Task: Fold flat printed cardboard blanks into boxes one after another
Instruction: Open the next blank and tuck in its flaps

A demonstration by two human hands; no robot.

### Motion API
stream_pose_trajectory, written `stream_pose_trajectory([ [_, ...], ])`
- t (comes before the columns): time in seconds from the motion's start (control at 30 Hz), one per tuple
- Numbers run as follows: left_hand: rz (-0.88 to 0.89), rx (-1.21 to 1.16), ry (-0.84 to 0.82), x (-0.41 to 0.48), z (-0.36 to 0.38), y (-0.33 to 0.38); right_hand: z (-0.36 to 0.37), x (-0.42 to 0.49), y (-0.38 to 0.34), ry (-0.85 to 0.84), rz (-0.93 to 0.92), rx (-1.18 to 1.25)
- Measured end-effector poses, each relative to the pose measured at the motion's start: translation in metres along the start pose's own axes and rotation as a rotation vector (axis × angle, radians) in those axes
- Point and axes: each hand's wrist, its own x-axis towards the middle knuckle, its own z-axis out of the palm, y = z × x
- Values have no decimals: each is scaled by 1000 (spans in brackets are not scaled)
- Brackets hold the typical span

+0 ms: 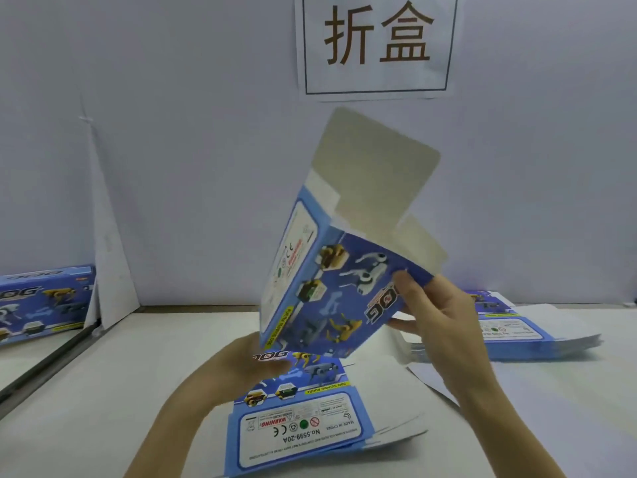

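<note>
left hand blurred and washed out at lower corner of the box; fingertips hidden behind it, cannot tell if it grips or only props. right hand pinches the box's right edge: thumb on printed face, fingers behind, mostly hidden. box held tilted above the worktop, top flap open. below the box: stack of flat blanks, near edge cut off. right of the box: second stack, partly behind right hand. far left of the box: finished box, cut off.

White table; blanks stacked near edge; second stack right
</note>
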Motion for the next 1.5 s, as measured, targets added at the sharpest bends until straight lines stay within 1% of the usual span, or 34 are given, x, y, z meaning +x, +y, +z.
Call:
stream_pose_trajectory([
  [0.03,-53,119,47,1,-4,-6,2,-1,3,24,-23,-72],
  [0.07,-106,176,157,1,-10,-9,2,-2,7,19,-53,-177],
  [0.1,-141,122,302,2,-17,-10,1,-2,10,-17,-93,-315],
  [0.13,-133,-34,380,1,-24,-8,3,-3,10,-77,-123,-462],
  [0.17,-75,-238,425,0,-29,-4,4,-4,11,-141,-133,-568],
  [0.2,-17,-437,431,-5,-30,7,6,-5,10,-199,-103,-592],
  [0.23,28,-562,405,-11,-29,17,8,-6,8,-240,-68,-560],
  [0.27,63,-582,393,-15,-26,25,9,-8,4,-261,-38,-504],
  [0.33,155,-541,433,-22,-16,35,7,-9,-4,-216,0,-417],
  [0.4,203,-534,478,-24,-11,42,1,-6,-14,-137,86,-366],
  [0.5,266,-547,395,-29,-8,48,-6,-3,-17,-149,246,-347],
  [0.6,305,-514,372,-29,-9,44,-7,2,-10,-180,326,-333],
  [0.67,295,-534,376,-26,-11,40,-10,6,-1,-141,407,-226],
  [0.77,257,-614,347,-22,-11,39,-16,10,17,-61,544,-4],
  [0.87,259,-679,339,-21,-9,39,-13,6,32,-106,706,241],
  [0.9,261,-682,338,-22,-9,39,-12,5,35,-117,719,286],
  [0.93,266,-683,333,-22,-10,39,-9,4,37,-115,686,280],
  [0.97,270,-691,325,-23,-10,41,-8,3,39,-95,588,201],
  [1.0,277,-694,318,-23,-10,42,-7,2,38,-50,443,53],
  [1.07,287,-684,329,-23,-9,43,-8,0,33,104,99,-303],
  [1.1,286,-679,345,-23,-8,44,-6,-2,28,147,-13,-391],
  [1.13,283,-678,362,-22,-8,44,-2,-5,26,138,-55,-413],
  [1.17,276,-684,379,-22,-7,43,3,-9,24,103,-53,-414],
  [1.23,254,-710,411,-20,-6,42,15,-17,24,26,17,-344],
  [1.33,202,-758,405,-18,-7,40,26,-21,26,-22,64,-242],
  [1.43,158,-822,278,-18,-15,37,23,-17,24,-15,85,-204],
  [1.5,106,-924,186,-16,-22,33,19,-14,26,46,120,-164],
])
